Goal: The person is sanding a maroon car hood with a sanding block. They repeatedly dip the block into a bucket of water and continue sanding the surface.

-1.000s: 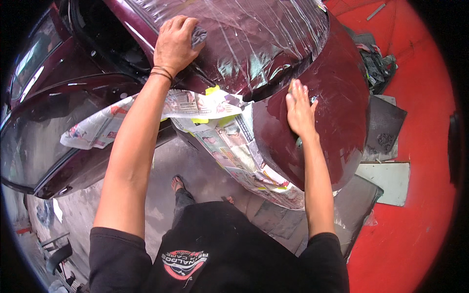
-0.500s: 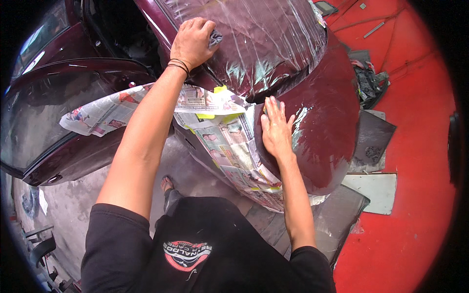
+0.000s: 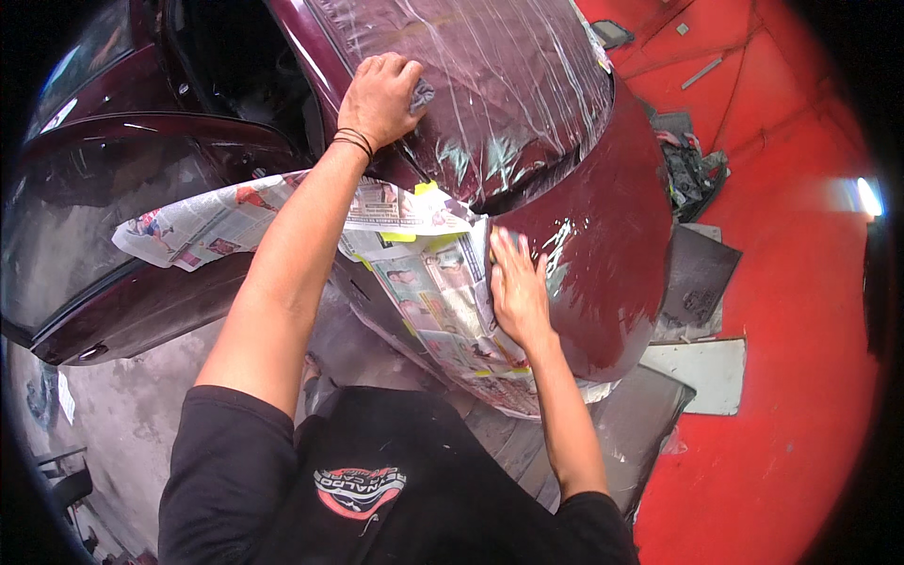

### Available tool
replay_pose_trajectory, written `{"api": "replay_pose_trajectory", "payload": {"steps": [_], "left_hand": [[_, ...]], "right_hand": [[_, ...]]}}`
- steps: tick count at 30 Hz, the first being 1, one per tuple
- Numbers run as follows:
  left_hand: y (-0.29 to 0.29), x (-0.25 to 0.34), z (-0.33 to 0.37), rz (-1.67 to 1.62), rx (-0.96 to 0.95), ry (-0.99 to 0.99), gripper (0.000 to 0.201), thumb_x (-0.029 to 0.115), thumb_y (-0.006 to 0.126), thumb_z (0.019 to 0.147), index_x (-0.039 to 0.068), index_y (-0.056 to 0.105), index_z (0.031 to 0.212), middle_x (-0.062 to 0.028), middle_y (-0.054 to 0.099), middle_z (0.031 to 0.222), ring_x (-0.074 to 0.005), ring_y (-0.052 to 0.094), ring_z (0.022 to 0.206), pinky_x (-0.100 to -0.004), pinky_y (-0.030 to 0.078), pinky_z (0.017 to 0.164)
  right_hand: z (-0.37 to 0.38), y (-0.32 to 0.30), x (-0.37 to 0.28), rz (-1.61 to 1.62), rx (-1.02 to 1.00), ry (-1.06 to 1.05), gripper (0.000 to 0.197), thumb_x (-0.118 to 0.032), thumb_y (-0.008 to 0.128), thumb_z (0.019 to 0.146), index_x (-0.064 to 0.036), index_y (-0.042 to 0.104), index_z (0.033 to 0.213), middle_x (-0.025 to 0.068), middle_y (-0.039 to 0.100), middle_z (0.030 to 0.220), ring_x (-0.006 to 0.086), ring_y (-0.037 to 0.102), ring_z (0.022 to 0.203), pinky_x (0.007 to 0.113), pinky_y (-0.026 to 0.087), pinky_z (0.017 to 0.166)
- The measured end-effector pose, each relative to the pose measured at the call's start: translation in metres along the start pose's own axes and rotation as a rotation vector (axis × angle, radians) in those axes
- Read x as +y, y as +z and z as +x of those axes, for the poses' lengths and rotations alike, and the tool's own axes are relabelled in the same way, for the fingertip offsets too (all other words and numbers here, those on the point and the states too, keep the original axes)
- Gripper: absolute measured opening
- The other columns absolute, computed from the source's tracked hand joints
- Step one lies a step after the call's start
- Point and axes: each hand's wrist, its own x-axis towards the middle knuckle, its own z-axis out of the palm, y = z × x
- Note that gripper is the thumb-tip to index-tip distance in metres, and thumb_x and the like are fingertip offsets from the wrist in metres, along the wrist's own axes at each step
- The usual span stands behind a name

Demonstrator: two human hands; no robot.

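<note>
Fingers (image 3: 391, 64) of the left hand (image 3: 377, 104) curl around a crumpled grey cloth (image 3: 422, 94) at the edge of the plastic film (image 3: 490, 75). The right hand (image 3: 520, 292) lies flat, fingers extended close together, thumb slightly apart, on the maroon car panel (image 3: 612, 254); whether something sits beneath it, I cannot tell. Just right of the newspaper (image 3: 438, 282), the panel looks glossy and streaked, with bright reflections near the thumb.
</note>
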Motion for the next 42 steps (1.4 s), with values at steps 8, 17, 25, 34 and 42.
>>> {"api": "replay_pose_trajectory", "payload": {"steps": [8,17,25,34,42], "left_hand": [[0.004,0.003,-0.006,0.023,0.019,0.017,0.053,0.031,0.090,0.080,0.013,0.065,0.123,-0.0115,0.068,0.126,-0.0332,0.064,0.129,-0.0464,0.046,0.117],[0.011,0.000,-0.009,0.008,0.053,0.016,0.056,0.029,0.091,0.080,0.013,0.065,0.128,-0.0117,0.067,0.126,-0.0339,0.064,0.129,-0.0466,0.047,0.117],[0.007,-0.001,-0.005,0.030,0.059,0.014,0.056,0.030,0.091,0.082,0.014,0.065,0.129,-0.0115,0.067,0.126,-0.0338,0.064,0.128,-0.0467,0.048,0.117],[0.007,0.002,-0.008,-0.021,0.052,0.008,0.056,0.028,0.091,0.079,0.013,0.066,0.127,-0.0116,0.067,0.126,-0.0343,0.064,0.128,-0.0467,0.047,0.117],[0.004,0.000,-0.002,-0.018,0.032,0.008,0.054,0.029,0.090,0.079,0.012,0.067,0.125,-0.0125,0.068,0.124,-0.0351,0.065,0.126,-0.0478,0.049,0.113]], "right_hand": [[0.023,-0.004,-0.008,0.004,0.042,0.022,0.058,-0.025,0.042,0.116,-0.0167,0.037,0.173,0.0087,0.035,0.180,0.0420,0.028,0.167,0.076,0.020,0.130],[0.021,-0.006,-0.011,-0.038,0.017,0.012,0.058,-0.023,0.042,0.115,-0.0171,0.038,0.173,0.0076,0.035,0.181,0.0410,0.028,0.167,0.075,0.019,0.130],[0.032,-0.006,-0.011,-0.041,0.027,0.025,0.060,-0.022,0.046,0.115,-0.0178,0.036,0.174,0.0089,0.035,0.180,0.0412,0.028,0.167,0.077,0.020,0.129],[0.023,-0.001,-0.015,0.012,0.083,0.044,0.060,-0.020,0.047,0.113,-0.0170,0.038,0.173,0.0095,0.037,0.179,0.0421,0.030,0.166,0.077,0.019,0.129],[0.013,0.012,-0.017,0.007,0.045,0.108,0.066,-0.041,0.042,0.117,-0.0171,0.028,0.177,0.0082,0.026,0.184,0.0397,0.019,0.170,0.078,0.010,0.129]]}}
